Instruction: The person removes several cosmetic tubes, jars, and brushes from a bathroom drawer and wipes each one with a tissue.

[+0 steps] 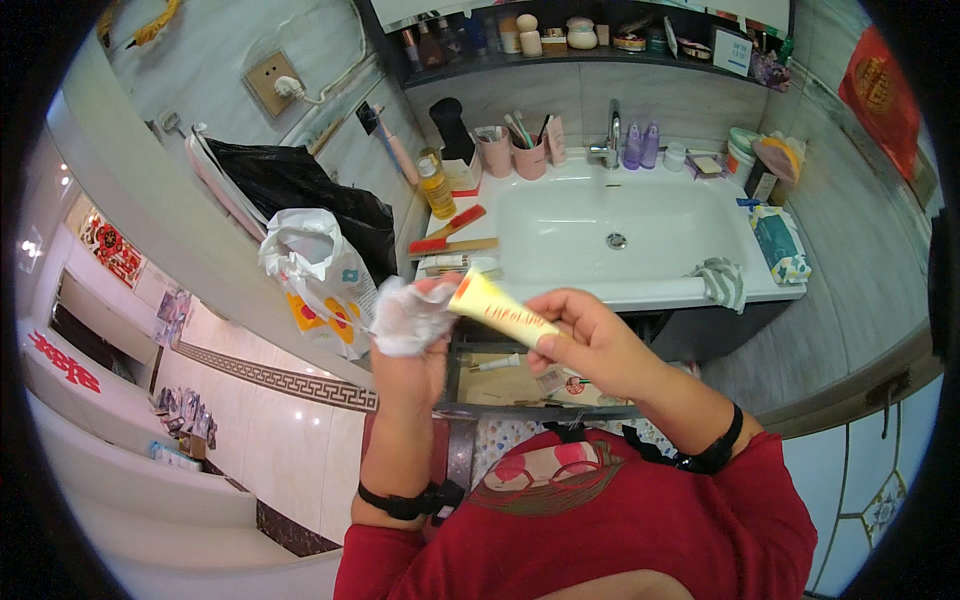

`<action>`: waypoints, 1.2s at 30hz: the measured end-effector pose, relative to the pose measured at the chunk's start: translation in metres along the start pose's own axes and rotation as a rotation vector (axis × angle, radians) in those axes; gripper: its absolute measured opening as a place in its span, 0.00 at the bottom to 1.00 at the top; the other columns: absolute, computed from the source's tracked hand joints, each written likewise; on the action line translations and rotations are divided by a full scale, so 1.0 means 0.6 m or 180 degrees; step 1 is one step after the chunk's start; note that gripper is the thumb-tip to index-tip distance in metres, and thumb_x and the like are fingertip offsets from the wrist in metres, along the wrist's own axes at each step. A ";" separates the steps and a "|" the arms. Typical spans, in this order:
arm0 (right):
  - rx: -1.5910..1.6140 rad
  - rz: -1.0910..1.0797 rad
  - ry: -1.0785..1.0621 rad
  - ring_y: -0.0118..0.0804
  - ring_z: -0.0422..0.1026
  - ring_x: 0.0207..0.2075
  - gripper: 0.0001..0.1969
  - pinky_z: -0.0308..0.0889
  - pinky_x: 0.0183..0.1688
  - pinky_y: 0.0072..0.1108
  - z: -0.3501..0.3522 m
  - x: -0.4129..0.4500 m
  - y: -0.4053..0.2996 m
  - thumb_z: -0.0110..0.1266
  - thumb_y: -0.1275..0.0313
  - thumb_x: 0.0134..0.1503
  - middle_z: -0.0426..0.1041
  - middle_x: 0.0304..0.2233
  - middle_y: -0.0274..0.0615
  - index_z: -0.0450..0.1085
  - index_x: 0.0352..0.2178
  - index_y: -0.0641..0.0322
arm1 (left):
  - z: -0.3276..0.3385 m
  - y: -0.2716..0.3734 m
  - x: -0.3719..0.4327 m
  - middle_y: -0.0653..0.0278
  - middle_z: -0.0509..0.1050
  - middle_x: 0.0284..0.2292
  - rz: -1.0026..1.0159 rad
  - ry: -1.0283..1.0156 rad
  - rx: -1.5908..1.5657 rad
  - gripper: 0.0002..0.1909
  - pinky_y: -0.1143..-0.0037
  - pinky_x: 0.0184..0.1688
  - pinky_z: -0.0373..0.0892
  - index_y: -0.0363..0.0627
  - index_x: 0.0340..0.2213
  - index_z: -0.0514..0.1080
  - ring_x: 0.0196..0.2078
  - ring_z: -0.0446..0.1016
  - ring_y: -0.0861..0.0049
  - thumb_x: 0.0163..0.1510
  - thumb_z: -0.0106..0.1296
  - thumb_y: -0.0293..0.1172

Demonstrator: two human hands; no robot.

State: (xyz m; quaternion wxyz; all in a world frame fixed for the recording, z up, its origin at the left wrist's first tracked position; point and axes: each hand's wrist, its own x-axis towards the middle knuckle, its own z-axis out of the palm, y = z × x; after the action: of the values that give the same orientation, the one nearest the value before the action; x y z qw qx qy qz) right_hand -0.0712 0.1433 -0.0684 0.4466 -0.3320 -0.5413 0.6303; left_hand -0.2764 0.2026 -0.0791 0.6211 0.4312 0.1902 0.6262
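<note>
My right hand [585, 337] grips the lower end of a pale yellow tube [501, 311] with an orange end and red writing. My left hand [427, 360] holds a crumpled white tissue or cloth [411, 319], which covers most of the palm and fingers; the tube's orange end is close beside it. Below both hands, an open drawer [517, 411] contains a small white tube [496, 363] and several small items. Beyond them is a white washbasin [555, 255].
Red-bristled brushes [454, 245] and a yellow bottle [436, 187] stand or lie left of the basin. A striped cloth [721, 283] drapes over its front rim, near a tissue pack [780, 244]. A white plastic bag [319, 277] hangs at left.
</note>
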 end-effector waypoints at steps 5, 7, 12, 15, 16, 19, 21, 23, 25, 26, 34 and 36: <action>0.1261 -0.0551 0.0197 0.31 0.67 0.37 0.22 0.63 0.42 0.22 -0.028 0.001 -0.015 0.46 0.72 0.54 0.63 0.41 0.43 0.54 0.50 0.68 | 0.046 -0.001 -0.012 0.55 0.64 0.48 -0.1148 -0.0213 -0.0689 0.23 0.68 0.51 0.61 0.40 0.48 0.59 0.50 0.63 0.66 0.54 0.44 0.41; 0.1249 -0.0540 0.0234 0.34 0.67 0.39 0.22 0.61 0.45 0.23 -0.030 -0.004 -0.027 0.47 0.69 0.54 0.65 0.39 0.43 0.56 0.48 0.68 | 0.050 -0.014 -0.008 0.55 0.64 0.48 -0.1274 -0.0010 -0.0741 0.25 0.68 0.51 0.60 0.41 0.50 0.58 0.50 0.63 0.67 0.54 0.45 0.39; 0.0995 -0.0816 0.0358 0.32 0.66 0.43 0.17 0.61 0.46 0.23 -0.033 0.002 -0.023 0.48 0.71 0.53 0.68 0.39 0.42 0.58 0.44 0.66 | 0.036 -0.054 -0.004 0.60 0.64 0.47 -0.1940 -0.0417 -0.0899 0.29 0.75 0.47 0.63 0.40 0.52 0.55 0.47 0.66 0.73 0.52 0.48 0.40; 0.1080 -0.0815 0.0389 0.30 0.66 0.43 0.18 0.61 0.46 0.22 -0.030 0.007 -0.018 0.48 0.74 0.53 0.67 0.40 0.42 0.57 0.46 0.65 | 0.058 -0.045 -0.028 0.63 0.65 0.45 -0.1493 -0.1225 0.0493 0.29 0.77 0.46 0.63 0.40 0.51 0.55 0.45 0.66 0.77 0.52 0.48 0.41; 0.1113 -0.0724 0.0300 0.29 0.66 0.43 0.20 0.61 0.46 0.21 -0.025 0.007 -0.021 0.46 0.75 0.54 0.67 0.40 0.40 0.55 0.49 0.65 | 0.081 -0.047 -0.031 0.63 0.66 0.41 -0.1387 -0.1086 0.0542 0.23 0.77 0.41 0.65 0.40 0.47 0.59 0.41 0.67 0.76 0.55 0.42 0.44; 0.0753 -0.0289 0.0053 0.28 0.66 0.40 0.23 0.62 0.43 0.20 -0.025 0.005 -0.022 0.45 0.75 0.54 0.67 0.40 0.39 0.52 0.52 0.66 | 0.086 -0.077 -0.024 0.66 0.68 0.34 -0.0950 -0.1369 0.1119 0.22 0.81 0.32 0.66 0.42 0.45 0.60 0.33 0.68 0.80 0.55 0.42 0.46; 0.0798 -0.0355 0.0065 0.27 0.67 0.37 0.22 0.64 0.39 0.19 -0.033 0.012 -0.009 0.44 0.74 0.55 0.68 0.39 0.39 0.53 0.52 0.66 | 0.081 -0.071 -0.026 0.68 0.67 0.26 -0.1486 -0.1091 0.0381 0.19 0.84 0.22 0.60 0.42 0.42 0.62 0.24 0.65 0.84 0.55 0.42 0.43; 0.0988 -0.0302 0.0054 0.25 0.67 0.34 0.19 0.64 0.36 0.17 -0.044 0.013 -0.015 0.45 0.71 0.55 0.68 0.38 0.38 0.59 0.48 0.66 | 0.067 -0.073 -0.017 0.71 0.66 0.29 -0.2184 -0.1366 0.0010 0.12 0.87 0.30 0.60 0.42 0.38 0.63 0.30 0.63 0.89 0.55 0.44 0.35; 0.0817 -0.0266 0.0148 0.26 0.67 0.34 0.17 0.64 0.36 0.18 -0.051 0.009 -0.018 0.45 0.70 0.55 0.69 0.37 0.39 0.61 0.46 0.67 | 0.070 -0.073 -0.023 0.71 0.66 0.28 -0.2201 -0.1247 0.0429 0.12 0.86 0.30 0.61 0.41 0.38 0.64 0.29 0.63 0.89 0.55 0.44 0.34; 0.0643 -0.0227 0.0236 0.26 0.67 0.34 0.16 0.63 0.37 0.18 -0.054 0.007 -0.019 0.46 0.69 0.55 0.69 0.37 0.40 0.62 0.43 0.67 | 0.073 -0.072 -0.026 0.71 0.66 0.28 -0.2206 -0.1119 0.0844 0.11 0.86 0.30 0.62 0.41 0.38 0.64 0.29 0.64 0.88 0.55 0.45 0.33; 0.1123 -0.0280 0.0934 0.28 0.67 0.37 0.15 0.62 0.41 0.20 -0.081 0.006 0.000 0.48 0.68 0.54 0.70 0.35 0.42 0.65 0.40 0.69 | 0.103 -0.081 -0.017 0.69 0.71 0.25 -0.0796 -0.1174 0.2477 0.12 0.81 0.26 0.64 0.38 0.36 0.69 0.24 0.67 0.84 0.53 0.47 0.33; 0.0966 -0.0398 0.0956 0.28 0.67 0.39 0.15 0.60 0.45 0.21 -0.094 0.006 0.005 0.48 0.68 0.54 0.70 0.35 0.42 0.65 0.40 0.69 | 0.111 -0.086 -0.014 0.65 0.70 0.18 -0.0726 -0.0929 0.3078 0.13 0.78 0.23 0.63 0.37 0.33 0.70 0.19 0.66 0.83 0.52 0.48 0.36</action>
State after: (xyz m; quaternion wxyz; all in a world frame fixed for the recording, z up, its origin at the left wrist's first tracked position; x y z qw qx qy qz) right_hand -0.0224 0.1682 -0.0822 0.6052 -0.3170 -0.3872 0.6191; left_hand -0.1942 0.1827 -0.0846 0.4351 0.7285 0.4150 0.3283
